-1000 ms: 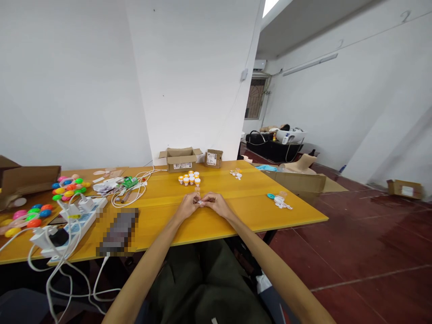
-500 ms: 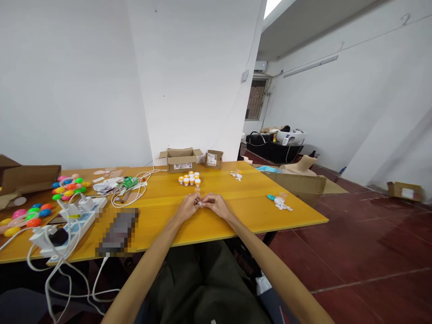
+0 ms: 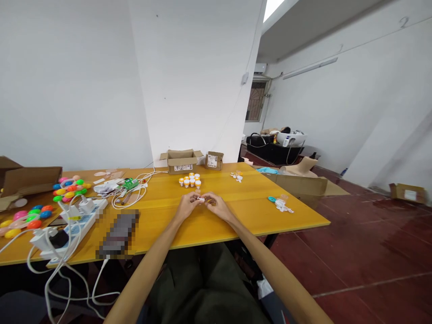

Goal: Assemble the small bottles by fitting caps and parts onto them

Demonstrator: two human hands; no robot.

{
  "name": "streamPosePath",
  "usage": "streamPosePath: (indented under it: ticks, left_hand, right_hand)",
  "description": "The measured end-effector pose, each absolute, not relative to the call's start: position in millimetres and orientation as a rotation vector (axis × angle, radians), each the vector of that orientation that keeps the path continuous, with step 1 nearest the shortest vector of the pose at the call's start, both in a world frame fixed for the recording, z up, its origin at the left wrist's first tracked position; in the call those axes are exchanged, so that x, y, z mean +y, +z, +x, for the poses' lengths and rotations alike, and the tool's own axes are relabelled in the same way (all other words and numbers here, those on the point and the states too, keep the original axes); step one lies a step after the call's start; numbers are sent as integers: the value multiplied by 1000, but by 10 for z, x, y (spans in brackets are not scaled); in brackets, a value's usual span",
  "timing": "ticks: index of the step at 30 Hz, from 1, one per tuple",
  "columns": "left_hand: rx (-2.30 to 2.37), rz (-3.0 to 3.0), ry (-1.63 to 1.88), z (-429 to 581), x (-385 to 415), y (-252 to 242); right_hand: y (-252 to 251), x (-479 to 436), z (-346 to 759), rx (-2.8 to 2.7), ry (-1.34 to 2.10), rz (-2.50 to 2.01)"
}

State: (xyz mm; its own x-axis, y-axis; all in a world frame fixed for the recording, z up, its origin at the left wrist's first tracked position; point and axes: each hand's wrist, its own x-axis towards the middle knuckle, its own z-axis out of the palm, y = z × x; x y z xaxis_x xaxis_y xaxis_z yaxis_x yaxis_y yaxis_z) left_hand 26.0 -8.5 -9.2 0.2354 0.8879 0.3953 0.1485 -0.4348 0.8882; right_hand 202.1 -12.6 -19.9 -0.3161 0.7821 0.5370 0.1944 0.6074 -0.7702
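My left hand (image 3: 186, 207) and my right hand (image 3: 217, 205) meet over the middle of the yellow table (image 3: 236, 211), fingertips pinched together on a small white part (image 3: 201, 199). Both hands are raised a little off the tabletop. Just beyond them stands a cluster of small orange-and-white pieces (image 3: 190, 180). More tiny white pieces (image 3: 236, 175) lie farther right.
Two open cardboard boxes (image 3: 182, 160) stand at the table's far edge. At left are a white power strip (image 3: 76, 220) with cables, coloured plastic balls (image 3: 69, 189) and a blurred dark object (image 3: 118, 231). A teal ring with white bits (image 3: 278, 202) lies near the right edge.
Both hands have lifted slightly off the table, still pinched on the small white part. The view has tilted down a little.
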Motion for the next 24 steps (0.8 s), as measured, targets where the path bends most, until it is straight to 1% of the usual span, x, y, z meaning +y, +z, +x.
streamPosePath:
  ticks: [6,24]
  left_hand:
    - [911,1704,1234,276,-100,-93]
    - [846,1886,1182,268,-174,-42]
  right_hand:
    - [-176,-147,2012,-1799,695,-792]
    - [-124,-200,2019,-1756,737,-807]
